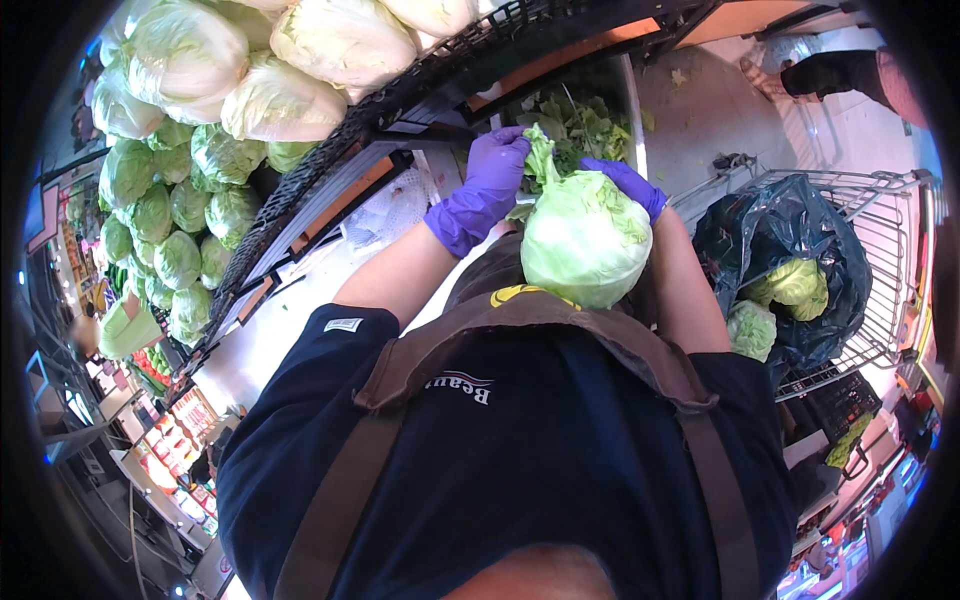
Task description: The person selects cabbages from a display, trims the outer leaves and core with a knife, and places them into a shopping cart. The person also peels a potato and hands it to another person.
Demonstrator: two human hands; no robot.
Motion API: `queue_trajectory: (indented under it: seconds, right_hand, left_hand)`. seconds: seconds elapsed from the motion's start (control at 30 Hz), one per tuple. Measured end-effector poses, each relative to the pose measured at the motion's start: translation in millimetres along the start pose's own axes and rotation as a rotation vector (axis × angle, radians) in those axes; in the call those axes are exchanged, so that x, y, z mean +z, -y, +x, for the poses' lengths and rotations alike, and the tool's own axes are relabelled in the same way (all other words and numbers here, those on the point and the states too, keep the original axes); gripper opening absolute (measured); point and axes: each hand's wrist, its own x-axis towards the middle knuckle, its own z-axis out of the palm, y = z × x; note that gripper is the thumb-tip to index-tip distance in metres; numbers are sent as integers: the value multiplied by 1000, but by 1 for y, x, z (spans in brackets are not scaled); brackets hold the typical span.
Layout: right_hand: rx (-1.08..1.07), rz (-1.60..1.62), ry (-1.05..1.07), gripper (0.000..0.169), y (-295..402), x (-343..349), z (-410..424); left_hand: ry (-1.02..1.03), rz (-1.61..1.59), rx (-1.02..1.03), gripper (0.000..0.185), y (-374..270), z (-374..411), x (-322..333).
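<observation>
A round pale-green cabbage head (pixel 586 238) is in front of my apron. My left hand (pixel 495 169), in a purple glove, pinches a crumpled leaf (pixel 540 154) that stands up at the head's far left side. My right hand (pixel 628 186), also gloved in purple, lies against the far right side of the head and supports it. Part of its fingers is hidden behind the cabbage. Just beyond both hands, a dark container holds loose green leaves (pixel 574 124).
Wrapped napa cabbages (pixel 341 41) and round green heads (pixel 176 259) fill a rack with a black mesh edge (pixel 274 176) at left. At right, a wire cart (pixel 889 262) holds a dark plastic bag (pixel 780 217) with cabbage heads (pixel 799 289). Another person's arm (pixel 832 75) shows at upper right.
</observation>
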Motion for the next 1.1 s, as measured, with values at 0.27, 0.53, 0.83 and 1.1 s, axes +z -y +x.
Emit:
queue_trajectory:
  seconds: [0.27,0.53,0.83,1.1]
  right_hand:
    - [119,332,7,25,-16,2,-16]
    - [59,540,294,52,-32,-2,-25]
    - [-51,425,155,53,-30,8,-26]
    - [-701,-160,-212,23,19,94,4]
  left_hand:
    - [-208,-284,77,22,-18,54,-6]
    - [-15,1114,277,48,-24,95,-14]
    - [461,591,-538,75,-28,-71,-48]
    - [489,-664,-475,50,2,-30,-84]
